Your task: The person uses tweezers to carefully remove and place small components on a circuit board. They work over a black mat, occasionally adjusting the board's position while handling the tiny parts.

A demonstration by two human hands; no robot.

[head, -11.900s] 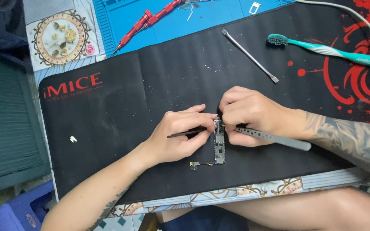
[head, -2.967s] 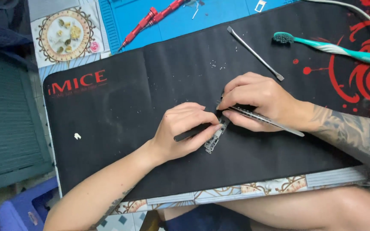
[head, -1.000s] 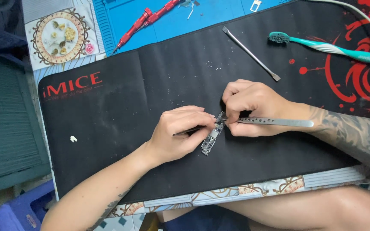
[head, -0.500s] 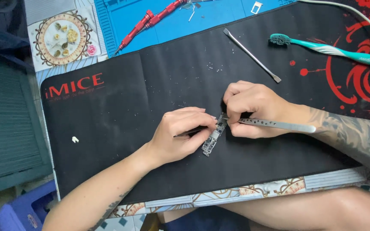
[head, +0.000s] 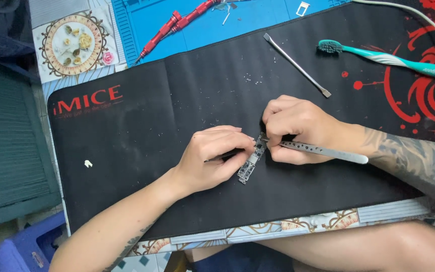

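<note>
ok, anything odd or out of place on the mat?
Pale specks are scattered over the black mat, and a small white scrap lies alone at its left. The toothbrush is an unusual tool here. Nothing looks spilled.

The left hand [head: 212, 158] lies palm down, its bare forearm running in from the lower left edge of the view. The wrist is nearly straight, the fingers curl inward and point to the right, and the thumb tucks beneath them so that the fingertips pinch together. The right hand [head: 298, 126] comes in from the right on a tattooed forearm that slopes up toward the wrist. This hand is curled into a loose fist, knuckles uppermost, with thumb and forefinger closed in a pinch at its lower left. The fingertips of both hands almost meet. A bare knee shows below.
</note>
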